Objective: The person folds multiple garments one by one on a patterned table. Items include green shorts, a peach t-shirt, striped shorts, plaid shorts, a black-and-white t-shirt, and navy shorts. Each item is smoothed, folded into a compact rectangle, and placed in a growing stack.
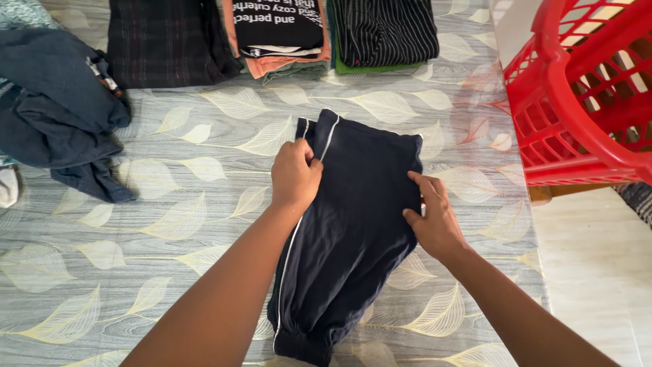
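At the far left of the leaf-patterned sheet [170,224] lies a crumpled dark blue garment [58,109]. Behind it, along the top edge, sit three folded stacks: a dark plaid piece [166,41], a pile topped by a black printed shirt [278,27], and a black pinstriped piece [384,27] over something green. Toward the middle, the left hand [294,175] pinches the upper left edge of the navy trousers [353,231], fingers closed on the cloth beside the white piping. These trousers lie folded lengthwise on the sheet, waistband away from the person, cuffs near. On their right edge the right hand [432,216] presses with fingers spread flat, gripping nothing. Farther right, past the sheet's edge, stands a red plastic laundry basket [584,95].
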